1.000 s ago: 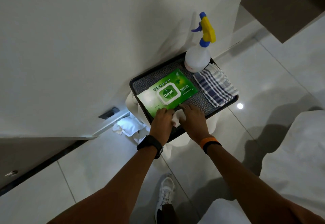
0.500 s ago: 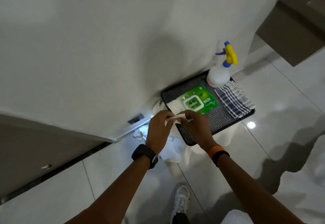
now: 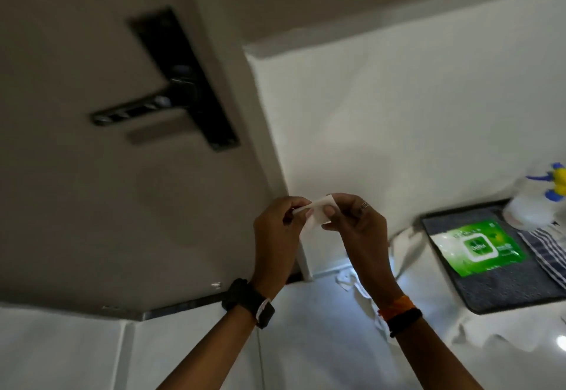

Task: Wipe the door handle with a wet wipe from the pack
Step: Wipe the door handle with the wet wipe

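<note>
Head view: two hands hold a wipe below the door handle

Head camera looks down at two bare forearms reaching forward from the bottom edge. Both hands meet near the middle of the picture, raised in front of a pale wall. The left hand (image 3: 277, 230) is curled, fingertips pinching the left end of a small white wipe (image 3: 315, 213). The right hand (image 3: 356, 226) pinches the other end between thumb and fingers, and a ring shows on one finger. The wipe is folded or bunched between them, partly hidden by the fingers. A dark watch (image 3: 249, 302) sits on the left wrist; an orange band and a black band (image 3: 401, 316) sit on the right wrist.

Up and to the left, well apart from the hands, a dark lever handle (image 3: 137, 111) juts from a long black plate on the grey door (image 3: 76, 190). It is blurred.

At the right edge, a dark tray (image 3: 490, 298) holds a green pack (image 3: 479, 247) lying flat with its lid shut, a striped cloth (image 3: 548, 252) beside it, and a blurred spray bottle (image 3: 533, 206) with a yellow and blue head. White crumpled material lies on the glossy floor between the tray and the hands.
</note>
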Available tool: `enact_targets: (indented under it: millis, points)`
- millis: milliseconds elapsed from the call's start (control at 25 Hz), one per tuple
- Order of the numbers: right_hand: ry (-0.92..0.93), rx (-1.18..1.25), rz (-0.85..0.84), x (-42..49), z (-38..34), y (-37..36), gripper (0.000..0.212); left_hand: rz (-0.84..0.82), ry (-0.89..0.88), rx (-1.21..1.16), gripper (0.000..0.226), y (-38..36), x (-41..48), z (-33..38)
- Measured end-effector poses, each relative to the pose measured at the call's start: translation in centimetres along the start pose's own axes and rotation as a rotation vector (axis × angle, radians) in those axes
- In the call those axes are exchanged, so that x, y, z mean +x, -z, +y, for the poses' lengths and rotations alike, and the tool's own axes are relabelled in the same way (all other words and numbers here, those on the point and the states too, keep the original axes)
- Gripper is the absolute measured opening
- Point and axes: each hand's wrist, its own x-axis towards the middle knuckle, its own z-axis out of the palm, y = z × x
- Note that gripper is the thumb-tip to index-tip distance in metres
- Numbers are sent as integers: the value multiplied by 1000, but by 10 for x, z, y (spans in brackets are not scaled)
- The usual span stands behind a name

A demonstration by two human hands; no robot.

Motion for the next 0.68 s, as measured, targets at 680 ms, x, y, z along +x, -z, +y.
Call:
enact_targets:
  millis: [680]
  points:
    - [402,-21,255,7,-143,-218,37,274,-917,1055,46,306,126,50]
